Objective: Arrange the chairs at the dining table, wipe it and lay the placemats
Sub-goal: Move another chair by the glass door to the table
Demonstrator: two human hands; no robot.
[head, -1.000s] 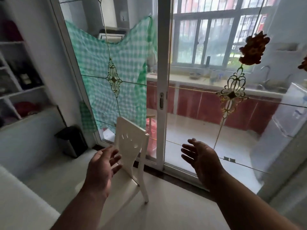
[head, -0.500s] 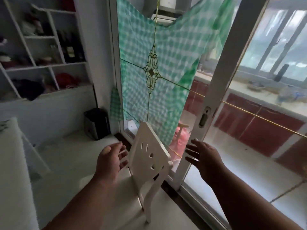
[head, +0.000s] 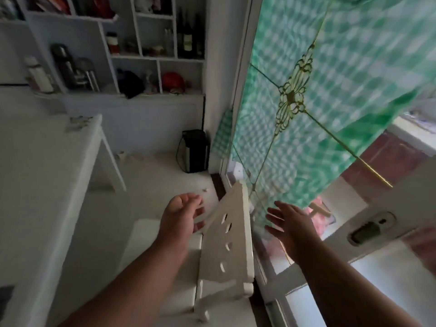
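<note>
Reaching in with both hands spread wide and empty: left hand (head: 182, 215) and right hand (head: 291, 224) flank the white chair (head: 227, 246) beside the glass door (head: 306, 128). Best grip: both backrest edges, lifting evenly.

One white chair (head: 226, 241) stands by the glass door. Its backrest carries four small cut-out holes. One white table (head: 35, 161) occupies the left side. Two bare hands are in view: one left hand (head: 181, 218) and one right hand (head: 290, 223), both with fingers spread and holding nothing. One black bin (head: 195, 151) sits on the floor. One green checked cloth (head: 330, 90) hangs behind the glass. One gold ornament (head: 292, 96) marks the pane. Two dark bottles (head: 188, 38) stand together on the shelf unit.
</note>
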